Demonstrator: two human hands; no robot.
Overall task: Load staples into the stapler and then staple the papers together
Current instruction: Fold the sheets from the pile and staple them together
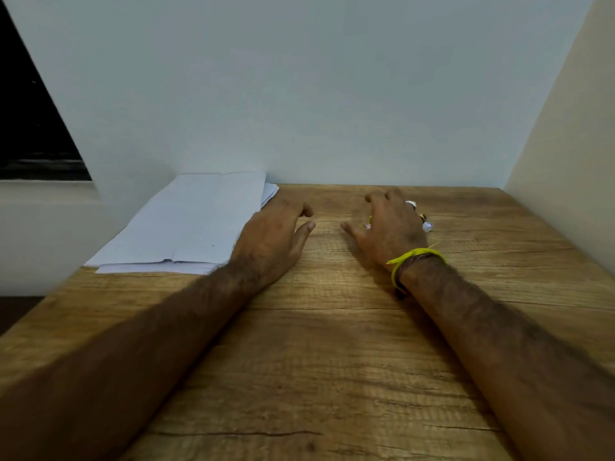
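Papers (186, 227) lie stacked far left against the wall, seemingly unstapled, no stapler or staples in view, so loading and stapling both look undone; left hand (269, 237) relaxed, holding nothing, beside the stack; right hand (387, 227) spread, empty, over the wooden table (332, 361).

We see both forearms bare, no sleeves. Right wrist: yellow band (416, 257) w/ a dark thread just beside it. Right hand (392, 231) has rings (411, 204), one silver, near the band.
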